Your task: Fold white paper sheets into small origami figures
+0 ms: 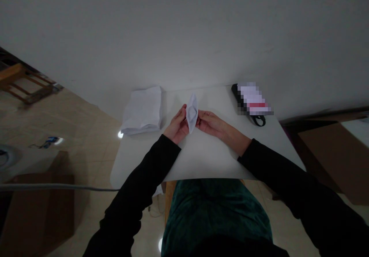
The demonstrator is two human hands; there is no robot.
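While left hand (176,126) and right hand (210,123) clamp folded white paper (191,113) upright between them, centre frame, clear of tabletop; paper stack (142,111) kept within reach, upper left on white table (201,157).

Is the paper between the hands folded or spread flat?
Folded: the white paper forms a pointed, boat-like shape with visible creases, held between the left hand and right hand.

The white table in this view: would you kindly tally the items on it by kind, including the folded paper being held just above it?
Folded white paper boat: 1
Stack of white paper: 1
Black object, partly pixelated: 1
Total: 3
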